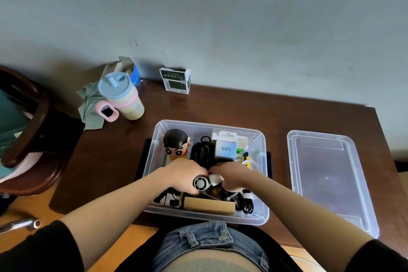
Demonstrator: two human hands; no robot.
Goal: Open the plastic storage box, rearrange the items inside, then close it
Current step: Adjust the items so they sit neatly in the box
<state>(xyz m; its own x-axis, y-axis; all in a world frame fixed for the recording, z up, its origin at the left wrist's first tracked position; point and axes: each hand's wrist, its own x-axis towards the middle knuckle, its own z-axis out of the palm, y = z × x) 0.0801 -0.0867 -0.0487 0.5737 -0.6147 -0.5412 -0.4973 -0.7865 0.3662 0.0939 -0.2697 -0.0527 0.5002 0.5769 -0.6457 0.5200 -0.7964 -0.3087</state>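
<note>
Mid-frame, over the open storage box (260, 183), both hands clasp a small fan (201, 182): left hand (185, 174), right hand (231, 175); I'd seat it flat, below the rim

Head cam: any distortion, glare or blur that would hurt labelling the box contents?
Head view: wide-angle bending bows the table edge and the lid; soft daylight, dim grey wall, faint sheen on the tabletop; left hand and right hand slightly soft over the small fan; storage box contents are readable, "Q88" label included.
</note>
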